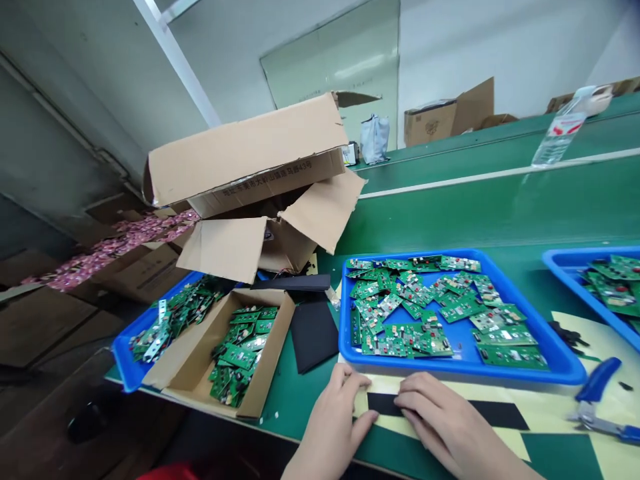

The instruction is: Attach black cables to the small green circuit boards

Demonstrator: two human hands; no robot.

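Note:
My left hand sits at the near edge of a pale yellow backing sheet, its fingers and thumb around that edge. My right hand lies on the sheet, with its fingertips on a black strip. Just beyond both hands is a blue plastic tray holding many green circuit boards. A blue-handled pair of pliers lies to the right of my right hand. A black sheet lies to the left, beyond my left hand.
An open cardboard tray of green boards and a blue tray stand to the left. Another blue tray sits right. A large torn carton rises behind them. A water bottle stands on the green bench.

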